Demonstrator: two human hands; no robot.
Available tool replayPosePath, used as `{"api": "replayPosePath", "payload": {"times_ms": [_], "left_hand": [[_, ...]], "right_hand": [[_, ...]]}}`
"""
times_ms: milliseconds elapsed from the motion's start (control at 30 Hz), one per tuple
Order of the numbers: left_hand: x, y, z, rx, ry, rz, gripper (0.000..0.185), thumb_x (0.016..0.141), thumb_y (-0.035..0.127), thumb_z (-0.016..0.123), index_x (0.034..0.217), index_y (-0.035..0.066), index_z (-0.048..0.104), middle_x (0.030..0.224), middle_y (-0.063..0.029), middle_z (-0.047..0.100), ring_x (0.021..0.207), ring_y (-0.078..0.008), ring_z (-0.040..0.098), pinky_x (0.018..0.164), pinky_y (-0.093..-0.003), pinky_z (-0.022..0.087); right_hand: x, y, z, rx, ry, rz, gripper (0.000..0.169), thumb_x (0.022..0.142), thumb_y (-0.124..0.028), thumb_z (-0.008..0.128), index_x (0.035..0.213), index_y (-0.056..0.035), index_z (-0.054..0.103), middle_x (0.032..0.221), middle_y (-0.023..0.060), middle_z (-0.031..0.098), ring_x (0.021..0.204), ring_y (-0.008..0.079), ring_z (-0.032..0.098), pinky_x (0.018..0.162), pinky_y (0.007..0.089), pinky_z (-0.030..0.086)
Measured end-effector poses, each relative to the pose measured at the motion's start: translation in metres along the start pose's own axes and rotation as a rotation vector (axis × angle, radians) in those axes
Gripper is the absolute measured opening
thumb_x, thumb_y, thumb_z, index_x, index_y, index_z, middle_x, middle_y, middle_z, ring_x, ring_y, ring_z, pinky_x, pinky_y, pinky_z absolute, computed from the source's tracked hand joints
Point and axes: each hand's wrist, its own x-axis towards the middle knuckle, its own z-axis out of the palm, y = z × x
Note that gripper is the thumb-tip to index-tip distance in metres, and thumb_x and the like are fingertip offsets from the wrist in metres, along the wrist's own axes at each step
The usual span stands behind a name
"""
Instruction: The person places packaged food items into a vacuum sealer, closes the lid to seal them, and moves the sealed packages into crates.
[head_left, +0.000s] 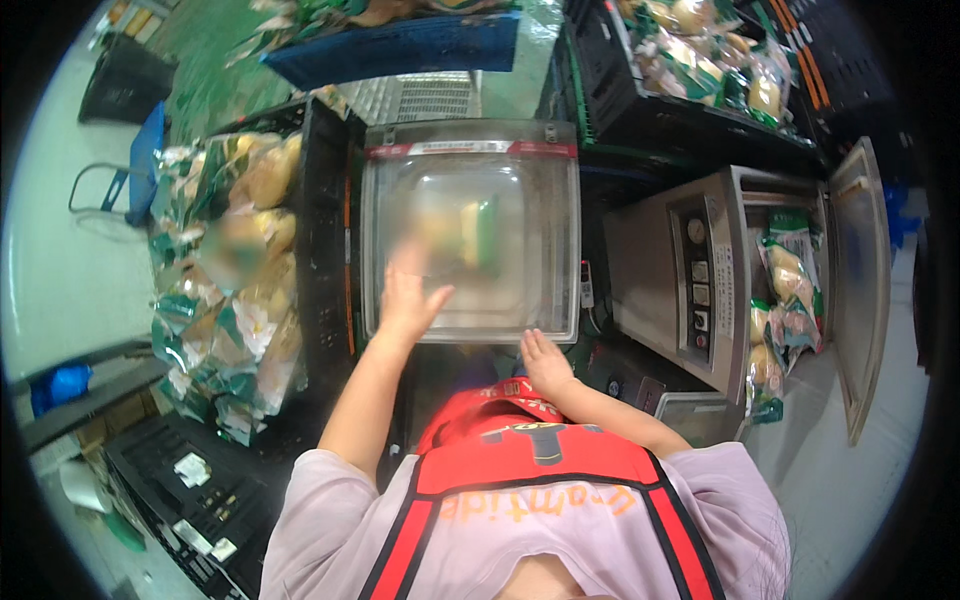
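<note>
In front of me is a vacuum chamber sealer with a clear lid (469, 311), which looks lowered. A bagged, yellowish food pack (469, 234) with a green end shows blurred through it. My left hand (409, 296) lies flat over the lid's left part, thumb spread and fingertips blurred, holding nothing. At the lid's front edge, right of centre, my right hand (546, 364) rests with its fingers straight and nothing in it.
On the left stands a black crate (326, 225) heaped with bagged produce (259, 300). To the right, a second sealer (667, 262) has its lid raised (859, 292), with several packs (787, 274) in it. Another black crate (712, 116) holds packs behind. A blue bin (397, 49) stands at the back.
</note>
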Motion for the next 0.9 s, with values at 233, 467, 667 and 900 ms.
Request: {"api": "replayPosePath", "payload": {"times_ms": [233, 467, 667, 900], "left_hand": [[0.044, 0.045, 0.056, 0.5, -0.651, 0.38, 0.112, 0.052, 0.036, 0.082, 0.141, 0.027, 0.015, 0.148, -0.0042, 0.004, 0.134, -0.0388, 0.005, 0.103, -0.0581, 0.019], [0.056, 0.061, 0.095, 0.804, -0.799, 0.665, 0.128, 0.04, 0.041, 0.085, 0.142, 0.031, 0.008, 0.149, -0.0015, -0.003, 0.134, -0.0427, -0.004, 0.098, -0.0673, 0.016], [0.057, 0.071, 0.088, 0.798, -0.85, 0.594, 0.123, 0.043, 0.035, 0.085, 0.141, 0.032, 0.011, 0.149, 0.0001, -0.003, 0.134, -0.0405, -0.004, 0.1, -0.0655, 0.015], [0.06, 0.078, 0.089, 0.794, -0.899, 0.546, 0.123, 0.044, 0.032, 0.085, 0.141, 0.033, 0.01, 0.149, 0.0013, -0.003, 0.135, -0.039, -0.005, 0.1, -0.0657, 0.015]], "right_hand": [[0.004, -0.012, 0.012, -0.018, -0.025, 0.083, 0.053, 0.083, -0.012, 0.038, 0.129, 0.013, 0.029, 0.139, 0.0272, 0.024, 0.131, 0.0388, 0.022, 0.105, 0.0385, 0.027], [0.006, -0.013, 0.021, 0.027, 0.05, 0.123, 0.052, 0.083, -0.014, 0.038, 0.127, 0.0132, 0.034, 0.137, 0.0257, 0.03, 0.13, 0.0381, 0.024, 0.103, 0.0384, 0.03], [0.031, -0.008, 0.056, 0.125, 0.274, 0.102, 0.042, 0.079, -0.014, 0.044, 0.112, 0.0101, 0.051, 0.125, 0.0237, 0.045, 0.115, 0.0382, 0.045, 0.09, 0.0393, 0.044], [0.025, 0.056, -0.016, 0.481, 0.16, -0.078, 0.022, 0.079, -0.015, 0.049, 0.094, -0.0055, 0.062, 0.089, 0.0105, 0.061, 0.086, 0.0286, 0.059, 0.071, 0.042, 0.047]]}}
